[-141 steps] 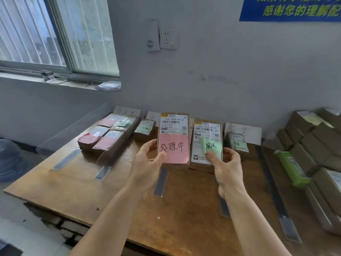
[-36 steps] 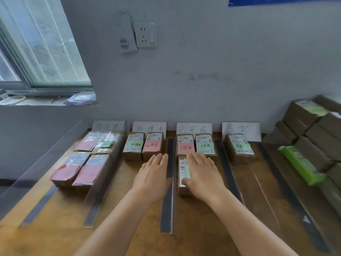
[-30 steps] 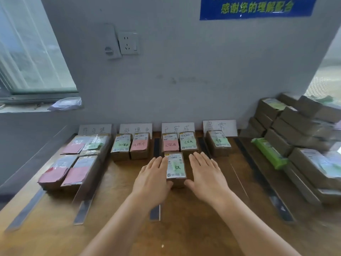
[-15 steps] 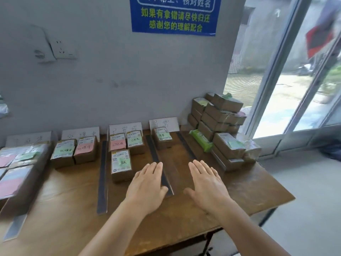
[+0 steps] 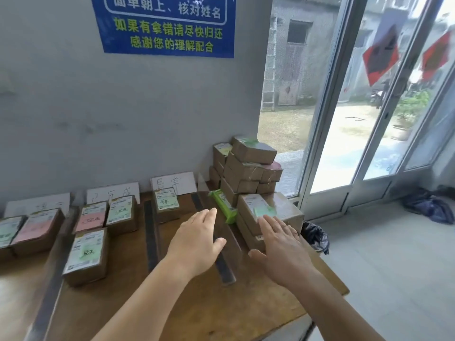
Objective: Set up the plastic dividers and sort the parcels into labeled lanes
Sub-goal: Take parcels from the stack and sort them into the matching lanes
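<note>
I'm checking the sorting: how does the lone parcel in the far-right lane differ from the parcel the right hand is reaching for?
The lane parcel lies flat and alone on the table, in front of a white lane card; the reached-for parcel sits atop another box at the front of the unsorted pile. The lane parcel's green note bears handwriting; the other's looks blank, though blurred. The right hand, fingers straight, is at the pile parcel; no hand is near the lane one. Both are brown boxes with labels.

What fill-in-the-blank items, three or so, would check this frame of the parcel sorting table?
1. Both the left hand and the right hand hold ____.
2. The flat package leaning beside the stack of brown cardboard parcels is ____ in colour.
3. The wall sign with printed Chinese text has a ____ background.

Missing words: nothing; green; blue
</note>
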Tool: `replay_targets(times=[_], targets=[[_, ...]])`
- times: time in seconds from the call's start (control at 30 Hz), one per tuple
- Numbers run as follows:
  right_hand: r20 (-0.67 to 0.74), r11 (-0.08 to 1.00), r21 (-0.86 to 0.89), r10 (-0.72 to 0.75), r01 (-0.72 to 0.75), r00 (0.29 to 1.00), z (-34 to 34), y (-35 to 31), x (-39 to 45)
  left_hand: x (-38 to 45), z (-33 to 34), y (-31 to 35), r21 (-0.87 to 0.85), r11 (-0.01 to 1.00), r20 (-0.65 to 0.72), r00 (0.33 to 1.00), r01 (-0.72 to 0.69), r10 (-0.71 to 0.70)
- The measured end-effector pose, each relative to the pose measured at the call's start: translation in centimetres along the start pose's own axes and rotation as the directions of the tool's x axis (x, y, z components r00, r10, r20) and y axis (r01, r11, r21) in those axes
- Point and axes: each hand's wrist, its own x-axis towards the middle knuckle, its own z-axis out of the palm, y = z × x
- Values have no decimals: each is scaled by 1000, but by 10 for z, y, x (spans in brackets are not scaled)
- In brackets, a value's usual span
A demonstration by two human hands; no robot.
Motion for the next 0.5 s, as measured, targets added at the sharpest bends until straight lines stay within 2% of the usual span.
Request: replay_targets(times=[0.33, 0.5], targets=[[-59, 985, 145, -84, 92, 995, -48, 95, 111, 127, 15, 60, -83, 989, -94, 987, 120, -127], [-91, 948, 313, -36, 63, 995, -58, 116, 167, 177, 16, 62, -134, 979, -82, 982, 156, -167]])
